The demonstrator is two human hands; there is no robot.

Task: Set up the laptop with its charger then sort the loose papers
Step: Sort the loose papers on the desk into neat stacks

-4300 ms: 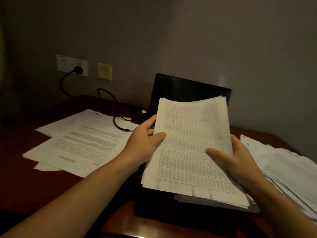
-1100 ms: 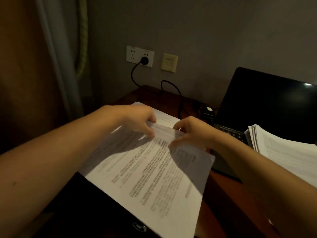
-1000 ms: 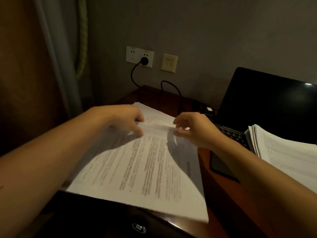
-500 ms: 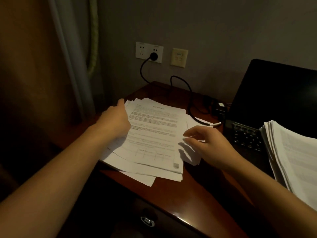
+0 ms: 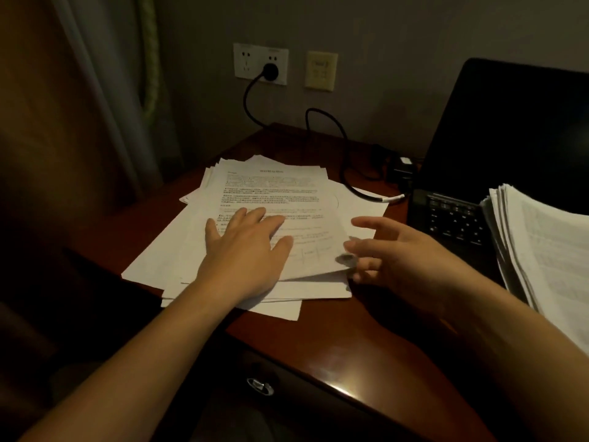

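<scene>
Head view: I have the left hand (image 5: 245, 247) flat, fingers spread, pressing the loose papers (image 5: 271, 193) onto the desk (image 5: 334, 333), left of the laptop (image 5: 510, 138). The skewed, fanned pile runs lengthwise away from me. Its right edge lies just beside the right hand (image 5: 398, 253), which is loosely spread and pinches nothing.

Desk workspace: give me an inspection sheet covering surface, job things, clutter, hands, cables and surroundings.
Surface: dark glossy wooden desk, dimly lit.
Job's things: open laptop, screen dark; untidy pile of papers left of it; second stack lying over the keyboard's right side.
Clutter: nothing seen.
Hands: left hand flat on the pile, fingers straight; right hand open at the pile's right edge, holding nothing.
Cables: black cable plugged into the wall socket, looping down to a charger brick beside the laptop; laptop connection not visible.
Surroundings: second wall plate, curtain at left, drawer handle below.
</scene>
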